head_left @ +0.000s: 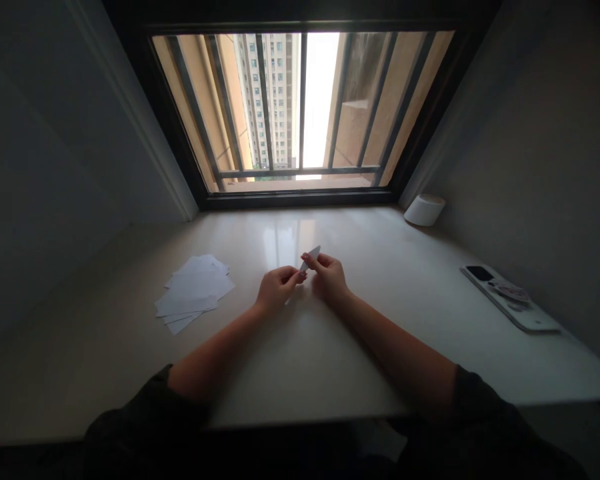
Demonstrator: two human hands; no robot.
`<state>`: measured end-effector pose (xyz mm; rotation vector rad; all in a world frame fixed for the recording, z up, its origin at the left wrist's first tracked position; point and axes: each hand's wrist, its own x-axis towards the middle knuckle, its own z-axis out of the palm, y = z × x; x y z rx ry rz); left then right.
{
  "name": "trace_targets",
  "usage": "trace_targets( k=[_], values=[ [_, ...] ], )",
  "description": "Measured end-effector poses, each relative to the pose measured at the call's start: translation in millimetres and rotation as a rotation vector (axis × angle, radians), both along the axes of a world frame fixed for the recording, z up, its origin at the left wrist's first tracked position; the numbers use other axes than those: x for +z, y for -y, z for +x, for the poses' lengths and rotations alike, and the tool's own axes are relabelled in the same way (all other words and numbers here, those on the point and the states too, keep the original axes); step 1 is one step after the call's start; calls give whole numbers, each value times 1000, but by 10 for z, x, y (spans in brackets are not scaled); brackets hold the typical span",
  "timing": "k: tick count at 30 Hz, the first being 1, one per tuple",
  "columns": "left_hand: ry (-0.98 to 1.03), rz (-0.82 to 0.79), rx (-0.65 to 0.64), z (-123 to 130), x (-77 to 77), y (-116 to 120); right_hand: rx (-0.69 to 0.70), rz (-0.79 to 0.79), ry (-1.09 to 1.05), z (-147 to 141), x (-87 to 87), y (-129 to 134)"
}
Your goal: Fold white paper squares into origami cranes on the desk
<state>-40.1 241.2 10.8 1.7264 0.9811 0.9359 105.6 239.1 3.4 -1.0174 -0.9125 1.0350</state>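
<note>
Between my two hands, a small folded piece of white paper (pixel 314 254) is held up above the tabletop, its pointed end showing past my right fingers. My left hand (pixel 279 287) pinches its lower left end between thumb and fingers. On the other side, my right hand (pixel 329 275) grips it with the thumb on top. The fingers cover much of the paper, so its full shape is hidden. To the left of my hands lies a loose, fanned pile of white paper sheets (pixel 195 288).
Both forearms rest over a pale, glossy counter (pixel 300 373). A phone (pixel 510 300) with a ring-like attachment lies at the right, near the wall. A white cylindrical object (pixel 424 210) stands at the back right corner. Behind is a dark-framed window (pixel 300 199) with bars.
</note>
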Motion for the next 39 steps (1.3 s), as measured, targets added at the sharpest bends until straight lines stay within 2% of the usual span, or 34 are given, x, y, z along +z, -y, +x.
trace_targets(
  k=[3, 5, 8, 12, 15, 17, 19, 24, 29, 35, 39],
  values=[
    [-43, 59, 72, -15, 47, -11, 41, 24, 102, 33, 24, 20],
    [5, 49, 111, -31, 101, -37, 33, 60, 217, 56, 60, 29],
    [64, -86, 95, -54, 196, -99, 55, 145, 412, 91, 157, 21],
    [103, -286, -2, -62, 250, -176, 216, 215, 621, 139, 315, -30],
    [272, -335, 110, -56, 205, -211, 120, 228, 695, 136, 353, -59],
    [394, -337, 206, -60, 162, -221, 44, 209, 694, 103, 314, -53],
    [464, -330, 238, -74, 128, -216, 32, 186, 676, 58, 238, -30],
    [443, -280, 155, -112, 97, -164, -47, 187, 581, -1, 73, 33],
    [373, -225, 54, -113, 93, -159, -58, 223, 583, 46, 52, 51],
    [401, -304, 48, -102, 74, -130, -148, 339, 818, 62, 74, 80],
    [453, -384, 71, -96, 95, -125, -139, 435, 977, 63, 107, 97]
  ],
)
